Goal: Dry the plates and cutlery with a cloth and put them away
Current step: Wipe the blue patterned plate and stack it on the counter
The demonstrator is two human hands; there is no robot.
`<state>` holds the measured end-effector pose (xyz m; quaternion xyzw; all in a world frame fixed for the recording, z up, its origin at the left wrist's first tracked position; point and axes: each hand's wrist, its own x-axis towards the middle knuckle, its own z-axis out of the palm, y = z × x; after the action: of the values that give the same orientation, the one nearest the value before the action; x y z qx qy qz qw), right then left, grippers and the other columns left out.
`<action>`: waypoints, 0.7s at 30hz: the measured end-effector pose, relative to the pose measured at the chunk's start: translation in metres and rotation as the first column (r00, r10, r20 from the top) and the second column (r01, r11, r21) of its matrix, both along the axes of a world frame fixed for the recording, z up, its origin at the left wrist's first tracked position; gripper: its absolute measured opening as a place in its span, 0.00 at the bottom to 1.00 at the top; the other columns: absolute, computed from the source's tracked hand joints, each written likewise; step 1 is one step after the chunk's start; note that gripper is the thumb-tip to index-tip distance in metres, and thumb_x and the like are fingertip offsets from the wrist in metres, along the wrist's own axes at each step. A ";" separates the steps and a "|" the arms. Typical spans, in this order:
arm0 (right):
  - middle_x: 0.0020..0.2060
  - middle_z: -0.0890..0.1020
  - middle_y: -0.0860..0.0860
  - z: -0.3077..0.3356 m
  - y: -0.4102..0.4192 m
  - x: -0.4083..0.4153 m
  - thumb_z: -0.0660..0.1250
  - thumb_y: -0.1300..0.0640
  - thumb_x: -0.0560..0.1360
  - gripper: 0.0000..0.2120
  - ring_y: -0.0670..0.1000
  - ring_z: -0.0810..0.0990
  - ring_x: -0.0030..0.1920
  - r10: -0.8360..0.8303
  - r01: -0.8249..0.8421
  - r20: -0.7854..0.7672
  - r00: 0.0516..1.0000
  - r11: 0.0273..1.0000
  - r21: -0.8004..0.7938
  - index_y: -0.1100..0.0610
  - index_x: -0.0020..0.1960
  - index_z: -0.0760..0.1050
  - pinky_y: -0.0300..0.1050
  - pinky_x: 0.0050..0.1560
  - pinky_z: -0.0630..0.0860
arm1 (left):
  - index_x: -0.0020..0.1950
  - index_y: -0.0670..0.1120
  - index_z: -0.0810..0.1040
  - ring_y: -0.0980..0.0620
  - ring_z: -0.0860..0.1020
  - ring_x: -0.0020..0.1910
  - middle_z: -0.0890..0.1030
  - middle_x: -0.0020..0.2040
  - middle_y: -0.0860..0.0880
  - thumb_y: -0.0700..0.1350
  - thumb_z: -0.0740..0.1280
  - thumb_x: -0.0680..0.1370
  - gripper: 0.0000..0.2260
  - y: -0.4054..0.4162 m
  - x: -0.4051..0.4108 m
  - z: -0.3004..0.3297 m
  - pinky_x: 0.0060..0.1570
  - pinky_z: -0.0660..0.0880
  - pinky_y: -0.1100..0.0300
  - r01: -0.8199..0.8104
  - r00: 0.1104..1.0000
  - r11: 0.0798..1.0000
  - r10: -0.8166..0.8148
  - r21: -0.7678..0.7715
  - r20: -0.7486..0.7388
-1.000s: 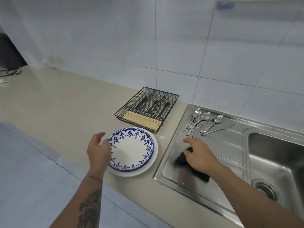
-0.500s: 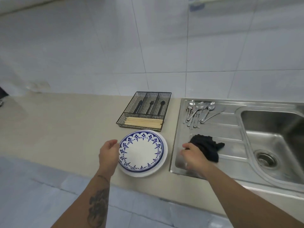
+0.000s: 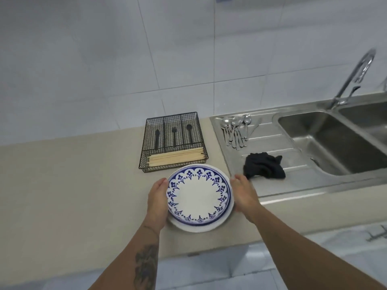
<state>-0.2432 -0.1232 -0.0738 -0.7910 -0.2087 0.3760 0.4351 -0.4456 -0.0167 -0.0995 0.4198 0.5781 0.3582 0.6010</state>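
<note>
We now flank the stacked plates (image 3: 199,197) on the beige tabletop (image 3: 73,185): our right hand (image 3: 244,192) has let go of the black cloth (image 3: 263,165), which lies on the steel drainboard (image 3: 272,185), and its fingers rest relaxed at the rim. Our left hand (image 3: 157,197) cups the opposite edge. Spoons (image 3: 235,130) lie behind; a wire tray (image 3: 173,141) stands against the white tiles.

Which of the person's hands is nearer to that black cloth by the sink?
The right hand. Its fingertips are just short of the black cloth lying on the draining board. The left hand is on the far side of the stacked plates, at their left rim.
</note>
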 end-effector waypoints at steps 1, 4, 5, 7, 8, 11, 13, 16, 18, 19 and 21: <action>0.68 0.71 0.54 -0.001 0.001 -0.005 0.53 0.47 0.81 0.21 0.57 0.71 0.64 -0.008 0.008 0.028 1.000 1.000 -0.005 0.50 0.73 0.64 0.58 0.64 0.71 | 0.63 0.48 0.78 0.47 0.81 0.57 0.83 0.58 0.47 0.53 0.65 0.78 0.16 -0.002 0.001 0.003 0.61 0.77 0.46 0.019 1.000 1.000 -0.019 0.025 -0.013; 0.70 0.69 0.53 -0.007 0.006 -0.014 0.52 0.47 0.82 0.21 0.58 0.69 0.67 0.001 -0.001 0.064 0.998 1.000 0.007 0.48 0.74 0.62 0.58 0.67 0.68 | 0.66 0.50 0.77 0.47 0.79 0.60 0.81 0.61 0.48 0.46 0.60 0.83 0.13 0.000 0.003 0.000 0.63 0.76 0.47 0.024 1.000 0.998 -0.024 0.064 0.004; 0.70 0.69 0.54 -0.010 0.008 -0.016 0.52 0.47 0.82 0.21 0.58 0.69 0.68 -0.002 0.002 0.068 0.998 1.000 0.005 0.48 0.74 0.61 0.58 0.67 0.68 | 0.65 0.51 0.77 0.47 0.79 0.60 0.81 0.61 0.48 0.45 0.60 0.83 0.13 0.000 0.004 -0.001 0.63 0.76 0.46 0.017 1.000 0.998 -0.017 0.065 0.006; 0.71 0.69 0.54 -0.013 0.011 -0.020 0.51 0.47 0.82 0.21 0.58 0.69 0.68 -0.024 0.024 0.096 0.995 1.000 -0.001 0.49 0.74 0.60 0.57 0.68 0.67 | 0.64 0.51 0.79 0.48 0.80 0.57 0.82 0.59 0.49 0.44 0.59 0.83 0.13 -0.001 0.004 -0.005 0.59 0.78 0.48 0.002 1.000 0.998 -0.002 0.067 -0.001; 0.71 0.69 0.54 -0.015 0.011 -0.022 0.50 0.47 0.82 0.22 0.58 0.68 0.69 -0.028 0.030 0.120 0.992 1.000 -0.011 0.50 0.75 0.60 0.58 0.69 0.66 | 0.63 0.51 0.80 0.49 0.81 0.56 0.82 0.58 0.49 0.43 0.59 0.83 0.13 -0.003 0.004 -0.006 0.58 0.79 0.49 -0.007 1.000 0.997 0.007 0.075 -0.004; 0.73 0.67 0.53 -0.020 0.007 -0.030 0.50 0.47 0.83 0.23 0.57 0.65 0.72 -0.017 0.024 0.200 0.980 0.999 -0.034 0.51 0.76 0.59 0.56 0.71 0.62 | 0.57 0.54 0.82 0.48 0.81 0.56 0.84 0.56 0.50 0.43 0.58 0.82 0.14 -0.009 0.000 -0.007 0.59 0.79 0.47 -0.022 1.000 0.995 0.022 0.096 -0.005; 0.73 0.67 0.53 -0.022 0.001 -0.035 0.50 0.47 0.83 0.23 0.56 0.65 0.72 -0.012 0.018 0.251 0.968 1.000 -0.022 0.52 0.76 0.60 0.53 0.71 0.61 | 0.52 0.56 0.82 0.48 0.82 0.55 0.84 0.54 0.50 0.42 0.58 0.82 0.14 -0.013 -0.006 -0.008 0.59 0.79 0.44 -0.027 1.000 0.994 0.027 0.107 -0.003; 0.69 0.72 0.54 -0.022 -0.010 -0.047 0.50 0.49 0.82 0.22 0.56 0.69 0.69 0.012 -0.005 0.341 0.940 1.000 -0.019 0.52 0.74 0.63 0.53 0.68 0.65 | 0.50 0.57 0.81 0.48 0.82 0.54 0.84 0.53 0.51 0.42 0.58 0.82 0.15 -0.025 -0.019 -0.007 0.58 0.79 0.43 -0.034 0.999 0.992 0.035 0.117 -0.010; 0.68 0.72 0.53 -0.018 -0.017 -0.056 0.49 0.49 0.82 0.21 0.55 0.70 0.67 0.034 -0.030 0.391 0.920 0.999 -0.016 0.51 0.74 0.64 0.53 0.67 0.66 | 0.50 0.57 0.81 0.48 0.82 0.53 0.84 0.53 0.51 0.41 0.57 0.82 0.15 -0.034 -0.028 -0.003 0.56 0.80 0.45 -0.056 0.998 0.991 0.055 0.125 0.013; 0.68 0.72 0.53 -0.016 -0.019 -0.061 0.49 0.49 0.82 0.21 0.55 0.70 0.67 0.047 -0.045 0.417 0.908 0.999 -0.014 0.50 0.74 0.63 0.54 0.67 0.67 | 0.51 0.57 0.81 0.49 0.82 0.53 0.84 0.52 0.51 0.41 0.57 0.83 0.15 -0.038 -0.032 0.000 0.54 0.80 0.47 -0.074 0.997 0.989 0.071 0.125 0.030; 0.67 0.73 0.53 -0.008 -0.023 -0.071 0.48 0.48 0.82 0.22 0.55 0.71 0.66 0.069 -0.074 0.459 0.886 0.997 -0.006 0.50 0.74 0.63 0.54 0.66 0.68 | 0.52 0.56 0.80 0.50 0.82 0.52 0.84 0.52 0.51 0.40 0.57 0.83 0.15 -0.045 -0.042 0.008 0.49 0.80 0.52 -0.117 0.992 0.987 0.110 0.114 0.062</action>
<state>-0.3142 -0.1466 -0.0819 -0.8466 -0.3368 0.1932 0.3640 -0.4880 -0.0621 -0.0916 0.4106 0.5622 0.4367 0.5698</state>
